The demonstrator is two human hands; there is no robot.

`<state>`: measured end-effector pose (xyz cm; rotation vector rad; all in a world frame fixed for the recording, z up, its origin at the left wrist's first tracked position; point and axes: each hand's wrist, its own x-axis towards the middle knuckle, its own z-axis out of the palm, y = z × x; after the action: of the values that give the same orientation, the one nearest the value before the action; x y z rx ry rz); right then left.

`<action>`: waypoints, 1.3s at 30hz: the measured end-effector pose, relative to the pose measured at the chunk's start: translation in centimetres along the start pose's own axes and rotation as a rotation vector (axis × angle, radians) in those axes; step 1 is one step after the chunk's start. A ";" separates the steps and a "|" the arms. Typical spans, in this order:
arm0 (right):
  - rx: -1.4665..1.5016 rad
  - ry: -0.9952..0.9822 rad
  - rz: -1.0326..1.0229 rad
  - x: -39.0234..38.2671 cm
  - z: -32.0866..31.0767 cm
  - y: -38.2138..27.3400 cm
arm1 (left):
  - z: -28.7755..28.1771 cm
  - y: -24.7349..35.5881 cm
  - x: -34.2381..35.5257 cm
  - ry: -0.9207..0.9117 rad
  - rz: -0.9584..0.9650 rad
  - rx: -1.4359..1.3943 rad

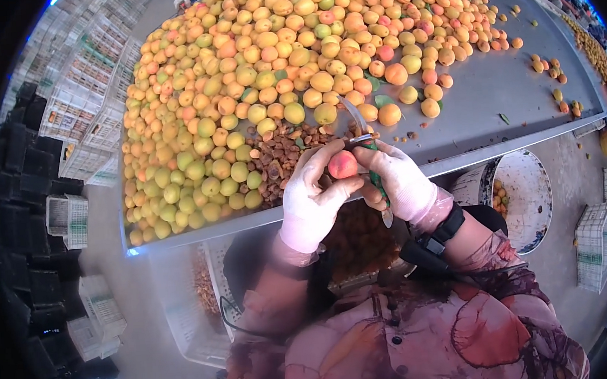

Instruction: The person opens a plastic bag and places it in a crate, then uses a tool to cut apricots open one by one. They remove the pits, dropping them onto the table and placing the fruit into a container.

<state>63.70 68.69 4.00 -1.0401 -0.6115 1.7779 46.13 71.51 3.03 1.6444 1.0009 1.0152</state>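
My left hand [309, 204], in a thin white glove, pinches a red-and-orange apricot [342, 164] between thumb and fingers above the table's near edge. My right hand [407, 181], gloved alike, is closed round the green handle of a curved knife [358, 119]. The knife's hooked blade points away from me, over the table, and its tip lies near the heaped fruit. Right beside the apricot, my right fingers nearly meet my left ones. Just beyond my left hand spreads a patch of brown, wet-looking pieces [277, 160], perhaps pits.
A large heap of apricots [239, 74] covers much of the metal table [480, 99]. Below its edge, a container of brown pieces [363, 238] stands between my knees. A white bucket [535, 205] with some fruit is at right. White crates [77, 219] and black crates line the left.
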 end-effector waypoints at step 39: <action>0.096 0.069 -0.056 0.3 0.2 -0.5 | -2.0 -1.2 0.4 -0.080 -0.019 -0.072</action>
<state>63.69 69.20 4.39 -1.0041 -0.5030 1.6986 44.17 72.77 2.39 1.6017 0.9150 0.9546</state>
